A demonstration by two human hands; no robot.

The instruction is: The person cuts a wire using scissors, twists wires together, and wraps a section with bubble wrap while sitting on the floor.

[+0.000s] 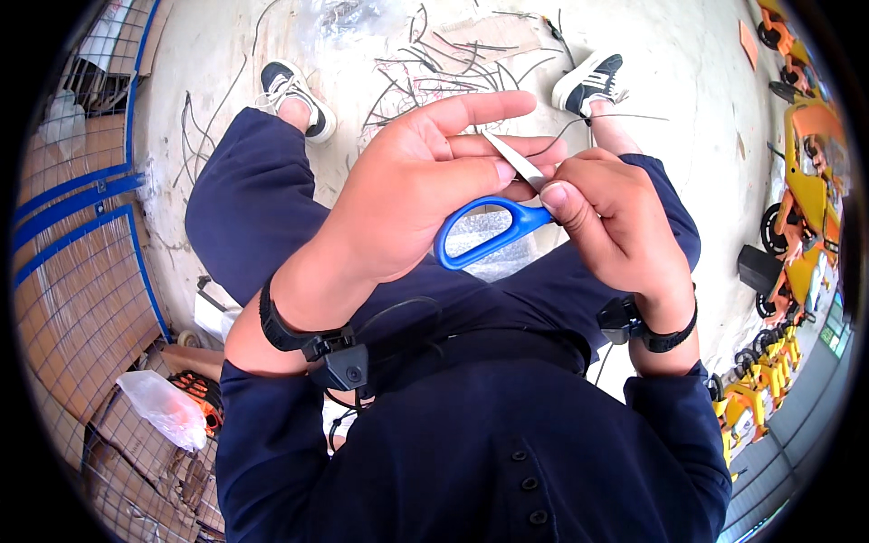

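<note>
My right hand (615, 213) is closed on a pair of scissors (489, 237) with a blue handle, its thumb near where handle and blade meet. The pale blade (514, 159) slants up and left, across the fingers of my left hand (407, 185). That hand is palm inward, index finger stretched out, thumb pressed toward the lower fingers. A thin black cable (625, 116) runs from the left fingers, past the blade, and out to the right above my right hand. The blade partly hides the pinch, and the right fingers hide the other scissor loop.
Many cut black cables (434, 72) lie on the pale floor between my shoes, with a cardboard sheet (489, 43) and clear plastic (339, 23). A blue-framed mesh cage (90, 195) stands left, with a plastic bag (163, 407) beside it. Yellow-orange wheeled machines (801, 181) line the right.
</note>
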